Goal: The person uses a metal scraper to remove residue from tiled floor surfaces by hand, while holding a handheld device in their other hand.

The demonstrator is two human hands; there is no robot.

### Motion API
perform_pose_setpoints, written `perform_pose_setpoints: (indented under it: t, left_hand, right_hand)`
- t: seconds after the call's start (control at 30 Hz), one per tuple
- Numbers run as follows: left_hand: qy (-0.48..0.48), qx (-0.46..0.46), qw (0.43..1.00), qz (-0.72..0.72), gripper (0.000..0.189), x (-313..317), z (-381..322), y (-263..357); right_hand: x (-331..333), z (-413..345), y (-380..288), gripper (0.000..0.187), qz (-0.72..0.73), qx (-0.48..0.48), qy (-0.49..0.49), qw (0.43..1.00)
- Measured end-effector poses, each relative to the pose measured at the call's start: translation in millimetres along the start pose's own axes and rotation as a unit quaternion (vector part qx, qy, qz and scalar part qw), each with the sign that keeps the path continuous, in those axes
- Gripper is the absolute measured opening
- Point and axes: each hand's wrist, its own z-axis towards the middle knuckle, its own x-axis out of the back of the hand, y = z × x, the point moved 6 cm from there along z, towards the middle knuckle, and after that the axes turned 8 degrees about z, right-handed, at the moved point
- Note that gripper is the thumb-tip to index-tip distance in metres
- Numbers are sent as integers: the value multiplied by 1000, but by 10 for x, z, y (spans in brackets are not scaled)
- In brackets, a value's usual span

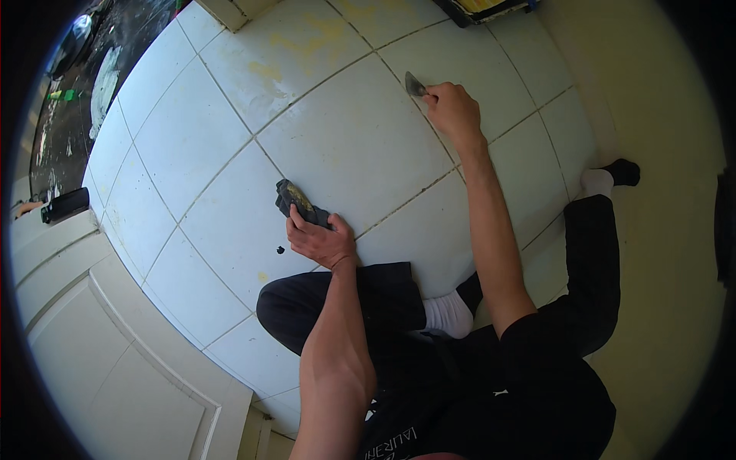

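My left hand (322,238) grips a bunched dark grey cloth (293,201) with a yellowish smear on it, resting on the white floor tiles. My right hand (455,112), farther forward and to the right, holds a small putty knife (414,84); its metal blade points left over a grout line. Whether the blade touches the tile, I cannot tell. A small black scrap (280,250) lies left of my left wrist. Yellow patches (310,40) stain the tiles ahead.
A black paint tray (483,14) with yellow in it sits at the top edge. A pale wall (661,230) rises at right, a white panelled door (115,345) at lower left. A black object (66,205) lies near the door. A paint-marked dark surface (69,126) is at upper left.
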Motion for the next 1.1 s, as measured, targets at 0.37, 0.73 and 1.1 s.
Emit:
perform_pose_setpoints:
  t: [0.37, 0.73, 1.1]
  left_hand:
    - [3, -1, 1000, -3, 83, -11, 15, -6]
    - [-5, 0, 1000, -10, 82, 6, 0, 8]
    - [-2, 2, 1000, 5, 79, 5, -5, 35]
  right_hand:
    - [82, -64, 29, 18, -31, -32, -48, 998]
    - [-71, -926, 404, 33, -37, -145, -31, 988]
    - [-118, -689, 251, 19, -82, -103, -93, 987]
